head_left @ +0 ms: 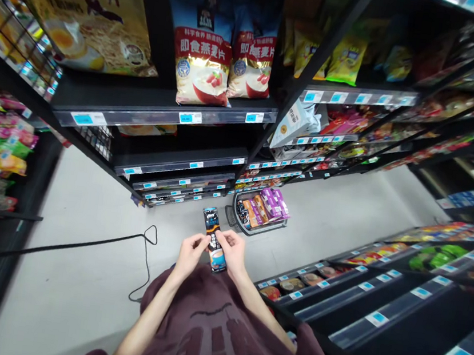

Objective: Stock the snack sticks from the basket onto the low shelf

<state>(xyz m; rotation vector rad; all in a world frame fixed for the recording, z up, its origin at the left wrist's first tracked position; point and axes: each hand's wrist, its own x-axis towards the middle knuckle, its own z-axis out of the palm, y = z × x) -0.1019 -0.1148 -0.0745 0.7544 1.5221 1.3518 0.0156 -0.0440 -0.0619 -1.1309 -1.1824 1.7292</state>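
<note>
Both my hands hold one long, narrow packet (211, 219), dark with orange and blue print, in front of my body. On its left edge my left hand (191, 253) is closed, thumb on the front. My right hand (231, 250) grips the opposite edge, its thumb also on the face of the packet. The packet stands roughly lengthwise away from me, its top end beyond my fingers. Past it on the floor sits a grey basket (256, 232) with purple packs (274, 204) and orange packs (254, 211) in it.
Ahead is a dark shelf unit (162, 112) with bags of oatmeal (204, 52) and a large cereal bag (88, 15). More shelves (359, 308) run close on my right. A black cord (82, 244) crosses on the left above the pale floor (76, 290).
</note>
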